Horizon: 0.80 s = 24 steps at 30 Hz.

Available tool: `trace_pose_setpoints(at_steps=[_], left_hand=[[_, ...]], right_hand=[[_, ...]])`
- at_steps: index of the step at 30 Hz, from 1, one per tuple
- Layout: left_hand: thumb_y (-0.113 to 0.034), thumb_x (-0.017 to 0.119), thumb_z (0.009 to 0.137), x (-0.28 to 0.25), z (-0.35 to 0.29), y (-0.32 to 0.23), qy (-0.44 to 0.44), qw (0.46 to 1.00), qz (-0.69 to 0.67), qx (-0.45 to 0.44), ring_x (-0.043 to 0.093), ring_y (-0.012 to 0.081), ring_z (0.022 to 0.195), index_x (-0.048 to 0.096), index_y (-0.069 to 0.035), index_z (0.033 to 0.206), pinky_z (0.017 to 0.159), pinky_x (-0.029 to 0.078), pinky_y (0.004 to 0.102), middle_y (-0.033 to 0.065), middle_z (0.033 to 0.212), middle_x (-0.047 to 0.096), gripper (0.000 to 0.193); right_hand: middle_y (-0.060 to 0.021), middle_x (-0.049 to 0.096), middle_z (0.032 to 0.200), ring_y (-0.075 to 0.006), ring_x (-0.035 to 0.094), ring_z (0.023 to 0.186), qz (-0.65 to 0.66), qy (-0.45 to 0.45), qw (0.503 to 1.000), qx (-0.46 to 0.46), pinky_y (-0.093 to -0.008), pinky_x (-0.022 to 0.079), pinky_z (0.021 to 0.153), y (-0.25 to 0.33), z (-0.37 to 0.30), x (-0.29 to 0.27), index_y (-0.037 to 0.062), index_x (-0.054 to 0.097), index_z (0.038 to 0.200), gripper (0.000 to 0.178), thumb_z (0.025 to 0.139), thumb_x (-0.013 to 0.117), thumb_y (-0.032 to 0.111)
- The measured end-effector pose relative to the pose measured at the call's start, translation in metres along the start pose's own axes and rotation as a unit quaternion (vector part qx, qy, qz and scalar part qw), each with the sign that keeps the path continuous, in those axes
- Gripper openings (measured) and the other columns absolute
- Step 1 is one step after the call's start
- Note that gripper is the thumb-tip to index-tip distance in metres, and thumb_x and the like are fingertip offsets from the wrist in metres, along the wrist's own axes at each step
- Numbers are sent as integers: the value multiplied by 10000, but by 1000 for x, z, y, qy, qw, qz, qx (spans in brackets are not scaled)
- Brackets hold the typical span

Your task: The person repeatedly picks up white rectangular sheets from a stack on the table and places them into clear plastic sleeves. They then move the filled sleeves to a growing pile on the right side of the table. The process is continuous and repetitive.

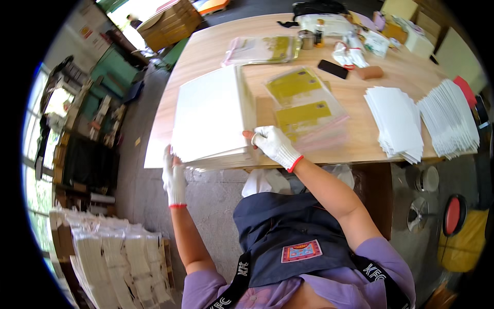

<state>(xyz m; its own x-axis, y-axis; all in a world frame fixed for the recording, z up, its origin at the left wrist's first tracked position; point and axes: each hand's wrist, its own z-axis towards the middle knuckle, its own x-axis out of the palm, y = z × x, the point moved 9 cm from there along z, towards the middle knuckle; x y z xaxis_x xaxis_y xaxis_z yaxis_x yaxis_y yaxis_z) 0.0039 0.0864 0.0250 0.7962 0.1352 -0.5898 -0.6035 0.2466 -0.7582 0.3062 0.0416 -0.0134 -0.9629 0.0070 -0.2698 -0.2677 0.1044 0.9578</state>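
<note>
A tall stack of large white sheets [208,116] stands at the table's near left edge, its near corners slightly fanned. My left hand [174,180], in a white knit glove with bare fingertips, is at the stack's near left corner, fingers stretched out and thumb apart. At the near right corner my right hand [278,147], gloved alike, has its fingers curled and pinches the edge of the sheets. Just right of the stack lie clear plastic bags [303,103] with yellow-gold printed panels, beyond my right hand.
More clear bags [262,50] lie farther back. A black phone [333,69], a brown roll [370,72] and spare gloves [350,55] sit at the back right. Fanned piles of white folded paper [395,123] cover the right side. A wrapped paper stack [121,262] stands on the floor left.
</note>
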Motion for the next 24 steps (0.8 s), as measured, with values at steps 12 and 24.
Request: trace_pose_setpoints(at_steps=[12,24], left_hand=[[-66,662,715,189,-165,-38,81,962,56,255,375,357,1215,532,-63,1170,1024,293,487,160,1249,469,474],[-252,622,722,360,-87,-154,203,861,217,413,365,345,1172,536,-109,1146,999,257,507,135,1239,444,456]], right_hand=[[-21,538,669,-95,489,489,73,-564,810,145,-249,433,421,-213,-259,-319,63,520,924,122,852,471,148],[24,514,581,-77,413,389,440,-505,718,187,-201,309,314,-295,-256,-350,98,575,763,121,790,669,170]])
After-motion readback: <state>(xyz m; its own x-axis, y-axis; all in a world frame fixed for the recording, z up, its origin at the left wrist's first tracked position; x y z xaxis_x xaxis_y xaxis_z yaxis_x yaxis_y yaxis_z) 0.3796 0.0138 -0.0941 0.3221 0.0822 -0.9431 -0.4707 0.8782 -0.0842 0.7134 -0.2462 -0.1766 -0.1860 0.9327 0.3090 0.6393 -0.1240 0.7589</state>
